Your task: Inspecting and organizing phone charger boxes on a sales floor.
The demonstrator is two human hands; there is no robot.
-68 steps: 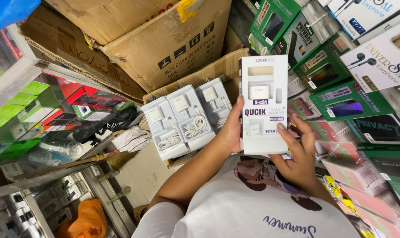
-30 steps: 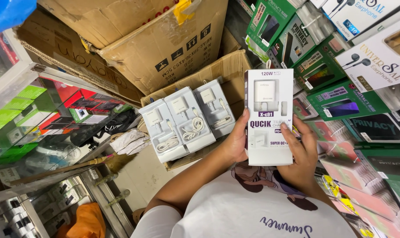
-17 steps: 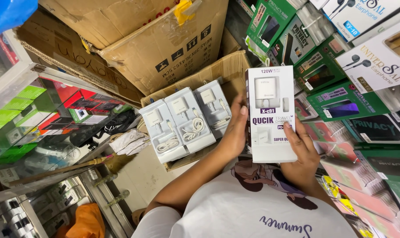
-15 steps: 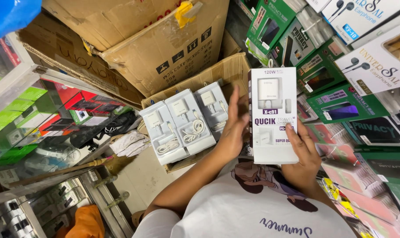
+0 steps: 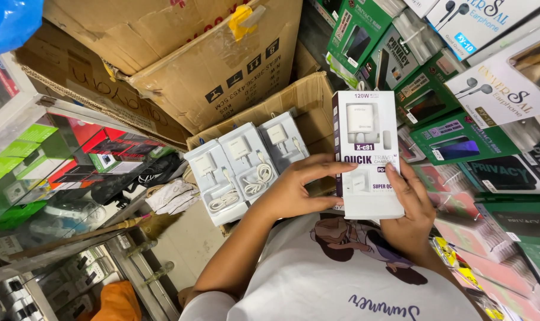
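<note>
Above the open carton (image 5: 305, 98), white charger box (image 5: 368, 154) pinched by left hand (image 5: 296, 193), right hand (image 5: 409, 205) (stock crowding every edge)

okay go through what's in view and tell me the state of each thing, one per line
White charger box: closed, upright, held in both hands.
Left hand: gripping the box's left edge.
Right hand: gripping its lower right side.
Three charger packs: sealed, leaning side by side.
Open cardboard carton: flaps up.

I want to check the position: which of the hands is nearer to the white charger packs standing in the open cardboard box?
Left. The left hand grips the held white charger box on the side beside the charger packs, nearly touching them. The right hand holds the far side.
</note>
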